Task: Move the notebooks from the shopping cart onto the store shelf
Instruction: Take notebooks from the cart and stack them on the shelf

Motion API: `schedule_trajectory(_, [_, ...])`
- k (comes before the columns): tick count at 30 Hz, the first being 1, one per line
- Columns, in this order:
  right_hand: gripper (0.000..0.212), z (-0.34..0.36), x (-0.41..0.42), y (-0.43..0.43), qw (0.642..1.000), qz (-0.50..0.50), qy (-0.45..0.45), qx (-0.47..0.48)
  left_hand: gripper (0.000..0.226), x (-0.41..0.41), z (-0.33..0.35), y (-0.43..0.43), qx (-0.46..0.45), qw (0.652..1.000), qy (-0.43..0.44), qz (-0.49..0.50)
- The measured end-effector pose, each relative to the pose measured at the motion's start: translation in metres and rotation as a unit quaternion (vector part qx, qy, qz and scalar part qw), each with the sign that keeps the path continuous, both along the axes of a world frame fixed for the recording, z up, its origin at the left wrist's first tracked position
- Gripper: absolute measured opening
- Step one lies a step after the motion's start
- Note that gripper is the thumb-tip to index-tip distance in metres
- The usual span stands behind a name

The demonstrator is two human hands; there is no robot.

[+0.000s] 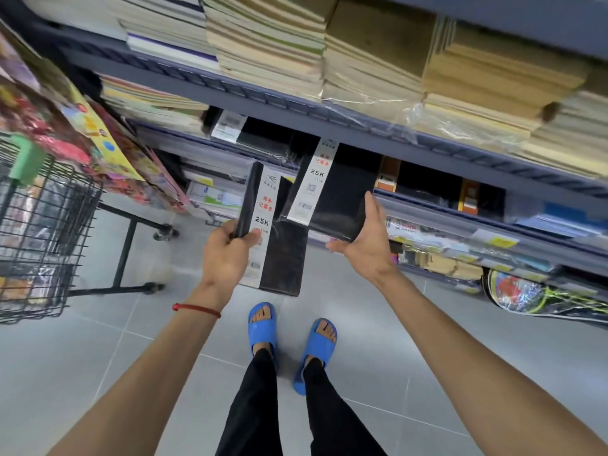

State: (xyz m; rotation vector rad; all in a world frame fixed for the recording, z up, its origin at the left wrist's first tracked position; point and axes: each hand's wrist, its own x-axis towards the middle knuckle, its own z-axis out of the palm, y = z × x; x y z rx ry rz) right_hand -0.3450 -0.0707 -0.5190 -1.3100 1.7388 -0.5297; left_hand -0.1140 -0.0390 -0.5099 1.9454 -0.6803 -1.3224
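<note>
Head view: you stood facing the shelf, both arms stretched forward over the grey floor.
Left hand: your left hand was closed on a black notebook; the thumb lay across its white label and the other fingers curled round its near left edge.
Left notebook: it hung tilted below and ahead of those fingers, clear of the shelf, its label reading 25K.
Right hand: your right hand gripped a second notebook; its fingers were spread up the right edge and the thumb pointed left under the near corner.
Second notebook: it stretched away from your fingertips toward the shelf, its far end at the opening under the grey shelf rail; whether it already rested on the board, you could not tell. Its white band also read 25K.
Between the hands: the two notebooks overlapped just left of your right thumb, the second one lying over the first.
Beyond the fingers: more black notebooks lay in the same bay.
Above: pale paper stacks filled the higher board.
Cart: the wire cart stood well left of your left hand, with wrapped goods inside, too blurred to name.
</note>
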Motion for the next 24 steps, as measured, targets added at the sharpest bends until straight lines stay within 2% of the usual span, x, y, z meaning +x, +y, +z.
schedule_trajectory(3, [0.111, -0.007, 0.001, -0.008, 0.999, -0.017, 0.033, -0.023, 0.016, 0.0, 0.0, -0.001, -0.004, 1.0, 0.011, 0.0])
schedule_trajectory(9, [0.101, -0.014, 0.001, -0.029, 0.995, -0.008, 0.09, -0.052, 0.016, 0.013, 0.004, 0.009, -0.006, 1.0, -0.009, -0.019])
schedule_trajectory(14, [0.093, -0.02, 0.003, -0.036, 0.987, -0.007, 0.146, -0.072, 0.022, 0.022, 0.018, 0.023, -0.017, 1.0, 0.014, -0.019])
schedule_trajectory(18, [0.091, -0.024, 0.002, -0.04, 0.978, -0.001, 0.188, -0.085, 0.017, 0.025, 0.028, 0.038, -0.012, 0.999, 0.047, -0.013])
schedule_trajectory(21, [0.09, -0.022, 0.0, -0.048, 0.976, -0.005, 0.196, -0.092, 0.015, 0.023, 0.03, 0.042, -0.012, 0.997, 0.069, -0.026])
schedule_trajectory(24, [0.091, -0.02, -0.003, -0.052, 0.985, -0.015, 0.149, -0.084, 0.018, 0.014, 0.031, 0.034, -0.014, 0.995, 0.083, -0.044])
